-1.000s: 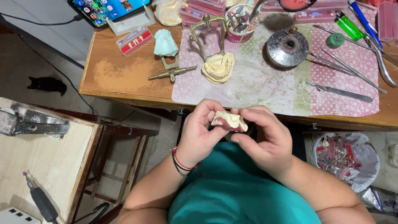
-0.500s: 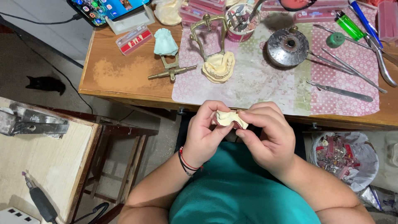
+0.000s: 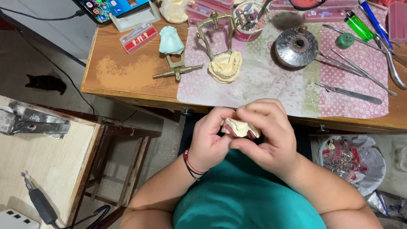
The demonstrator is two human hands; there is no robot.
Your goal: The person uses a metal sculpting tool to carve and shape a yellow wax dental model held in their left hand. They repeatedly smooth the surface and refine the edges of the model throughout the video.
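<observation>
Both my hands hold one small dental cast (image 3: 240,128), cream plaster with a pink wax rim, in front of my chest and below the desk's front edge. My left hand (image 3: 210,138), with red and black cords at the wrist, cups it from the left. My right hand (image 3: 268,135) wraps over its top and right side, fingers curled on it. On the desk above, a brass articulator carries another cream cast (image 3: 226,65).
The wooden desk (image 3: 123,72) has a pink dotted mat with metal hand tools (image 3: 350,93), a round metal burner (image 3: 296,47), a pale green cast (image 3: 171,40) and a tablet. A waste bin (image 3: 349,157) sits at the right. A side table with a rotary handpiece (image 3: 39,201) stands at the left.
My hands have turned the cast slightly and my right fingers have closed further over its top. The view has drifted a little downward.
</observation>
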